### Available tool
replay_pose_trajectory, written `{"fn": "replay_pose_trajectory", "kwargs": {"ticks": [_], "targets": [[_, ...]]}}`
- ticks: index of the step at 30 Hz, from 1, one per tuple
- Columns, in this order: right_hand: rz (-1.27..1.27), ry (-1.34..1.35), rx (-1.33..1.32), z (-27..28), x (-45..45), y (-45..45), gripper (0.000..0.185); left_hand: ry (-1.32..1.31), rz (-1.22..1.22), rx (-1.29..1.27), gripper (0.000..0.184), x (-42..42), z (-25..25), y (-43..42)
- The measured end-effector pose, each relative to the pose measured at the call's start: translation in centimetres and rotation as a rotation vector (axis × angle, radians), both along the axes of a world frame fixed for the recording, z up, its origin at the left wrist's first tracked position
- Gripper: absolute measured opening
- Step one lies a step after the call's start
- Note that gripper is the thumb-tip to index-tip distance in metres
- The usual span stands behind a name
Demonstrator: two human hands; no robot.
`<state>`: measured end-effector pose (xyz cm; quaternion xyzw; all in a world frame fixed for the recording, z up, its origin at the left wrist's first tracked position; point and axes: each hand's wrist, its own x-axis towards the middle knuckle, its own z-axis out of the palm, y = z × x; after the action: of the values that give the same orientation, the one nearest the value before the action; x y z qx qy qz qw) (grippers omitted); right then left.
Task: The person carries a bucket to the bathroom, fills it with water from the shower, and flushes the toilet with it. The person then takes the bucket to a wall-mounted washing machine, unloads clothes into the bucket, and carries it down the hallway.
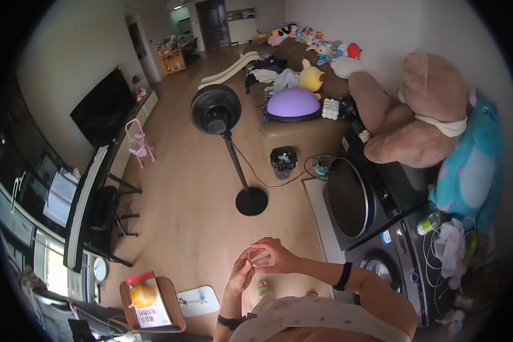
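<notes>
Between curled fingers, the left hand (242, 277) and right hand (276, 253) grasp a small, pale, translucent object (260, 260), apparently handling it, which calls for gentle steadiness.

Single head-worn camera, looking forward and steeply down from above wearer's body (308, 322). Wide fisheye field, dark curved borders. Left hand (242, 275) and right hand (278, 255) near lens, low centre; black fan (215, 111) farther out, seen from above; dark door (212, 24) farthest, at top. Washing machine (394, 257) toward right side, television (104, 106) toward left; floor (176, 188) fills middle.
</notes>
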<state>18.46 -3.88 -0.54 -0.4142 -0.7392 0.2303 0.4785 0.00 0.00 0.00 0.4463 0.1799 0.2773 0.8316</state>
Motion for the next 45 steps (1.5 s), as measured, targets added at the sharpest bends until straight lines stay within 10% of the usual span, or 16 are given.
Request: {"fn": "replay_pose_trajectory", "kwargs": {"ticks": [11, 25, 27, 39, 45], "targets": [[-0.18, -0.156, -0.347, -3.6, 7.8, 9.0, 0.082, -0.106, 0.156, -0.172, 0.067, 2.2, -4.9, 8.5], [-1.079, 0.376, -0.694, -20.4, 72.4, 45.9, 0.064, 0.237, 0.314, -0.212, 0.062, 28.9, -14.7, 33.2], [-1.506, 0.018, -0.591, -23.4, 79.3, 50.4, 0.076, 0.286, 0.36, -0.266, 0.062, 33.4, -17.5, 37.0], [-1.491, 0.06, -0.519, -28.9, 106.1, 64.9, 0.075, 0.705, 0.402, -0.522, 0.06, 50.9, -25.5, 50.8], [-1.488, -0.43, -0.929, -29.6, 109.5, 67.5, 0.029, 0.771, 0.441, -0.565, 0.058, 53.9, -25.8, 52.9]]}}
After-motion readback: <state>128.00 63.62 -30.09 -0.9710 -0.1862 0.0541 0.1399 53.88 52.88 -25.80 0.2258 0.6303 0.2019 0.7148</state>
